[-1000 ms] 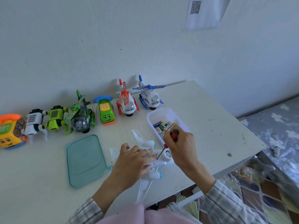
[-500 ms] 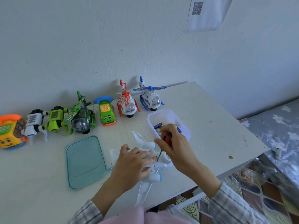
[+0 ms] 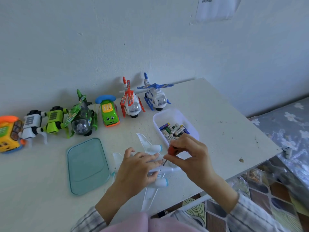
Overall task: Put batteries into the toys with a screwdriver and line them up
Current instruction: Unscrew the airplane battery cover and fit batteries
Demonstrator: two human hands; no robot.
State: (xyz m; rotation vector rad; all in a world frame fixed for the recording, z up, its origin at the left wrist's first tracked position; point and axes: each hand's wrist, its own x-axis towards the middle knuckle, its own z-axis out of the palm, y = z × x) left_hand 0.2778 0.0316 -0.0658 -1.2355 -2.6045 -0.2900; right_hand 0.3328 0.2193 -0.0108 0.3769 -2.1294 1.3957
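While seven toys already stand in a row along the far-left edge of the white table (image 3: 217, 118), the white toy airplane (image 3: 148, 146) lies at the near edge, apparently still being worked on and not yet lined up. Left of it lies a teal lid (image 3: 87, 166), and just beyond it a clear tub (image 3: 182, 117) holds loose batteries (image 3: 173, 129). The left hand (image 3: 137, 171) presses the fuselage with curled fingers, while the right hand (image 3: 192, 158) pinches the red-handled screwdriver (image 3: 170, 151), tip at the plane's body.
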